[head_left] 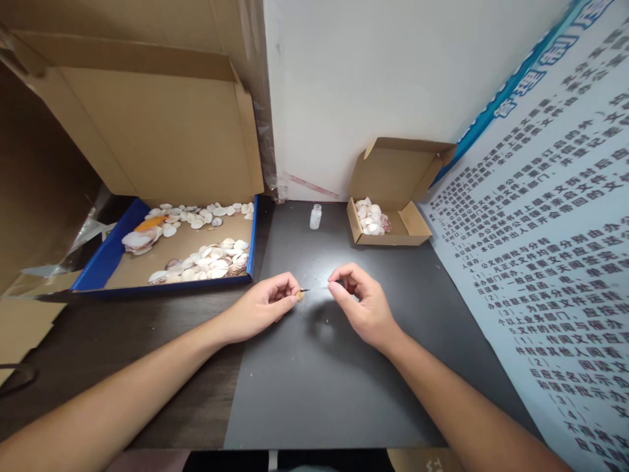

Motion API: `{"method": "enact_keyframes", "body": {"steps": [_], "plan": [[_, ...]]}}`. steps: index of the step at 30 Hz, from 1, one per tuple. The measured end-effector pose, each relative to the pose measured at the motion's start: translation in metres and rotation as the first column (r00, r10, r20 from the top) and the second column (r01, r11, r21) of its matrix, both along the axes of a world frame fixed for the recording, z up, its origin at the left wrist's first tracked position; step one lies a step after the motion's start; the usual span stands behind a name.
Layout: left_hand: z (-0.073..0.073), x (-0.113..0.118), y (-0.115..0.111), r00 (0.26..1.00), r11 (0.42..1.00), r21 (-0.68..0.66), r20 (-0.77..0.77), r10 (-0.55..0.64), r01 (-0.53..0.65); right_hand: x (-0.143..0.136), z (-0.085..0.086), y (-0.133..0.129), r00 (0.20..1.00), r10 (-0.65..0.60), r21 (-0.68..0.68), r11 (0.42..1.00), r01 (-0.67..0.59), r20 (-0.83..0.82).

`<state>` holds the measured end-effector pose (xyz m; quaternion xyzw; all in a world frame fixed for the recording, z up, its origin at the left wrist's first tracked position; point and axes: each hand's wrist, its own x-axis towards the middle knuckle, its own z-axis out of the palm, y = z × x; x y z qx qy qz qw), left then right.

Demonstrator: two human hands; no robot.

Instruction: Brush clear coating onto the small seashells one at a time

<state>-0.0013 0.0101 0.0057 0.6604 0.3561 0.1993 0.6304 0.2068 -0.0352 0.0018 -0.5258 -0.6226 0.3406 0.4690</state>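
My left hand [275, 300] is closed, thumb and fingers pinching a small tan piece [299, 295], perhaps a shell. A thin dark tip [305, 290] sticks out beside that piece toward the right. Facing it across a short gap, my right hand [361, 298] pinches thumb against forefinger. Something thin and pale shows at those fingertips, too small to name. Both hands are just above the dark grey mat [304, 387], where the right one casts a shadow. Beyond them a small clear bottle [315, 217] stands upright with no cap on it.
At the left an open blue-edged cardboard box [251, 246] holds many shells [211, 260] and one orange piece [150, 223]. A smaller open carton [393, 240] at the back right holds white shells [369, 217]. A white wall [354, 85] and a printed poster [555, 216] bound the desk.
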Motion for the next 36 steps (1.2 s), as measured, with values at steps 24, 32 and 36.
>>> {"method": "enact_keyframes", "body": {"steps": [24,32,36], "plan": [[-0.002,-0.001,0.000,1.000,1.000,0.026,0.012,-0.016,0.016,0.001,0.000,0.000,0.998,0.047,-0.016,0.999,-0.047,0.036],[-0.004,-0.002,0.001,0.999,0.998,0.046,0.035,-0.040,0.038,-0.002,0.000,-0.006,0.992,0.011,0.081,0.997,-0.021,0.130],[-0.006,-0.003,0.001,0.998,0.998,0.048,0.033,-0.053,0.052,-0.003,0.001,-0.008,0.988,0.044,0.117,0.991,-0.062,0.151]]}}
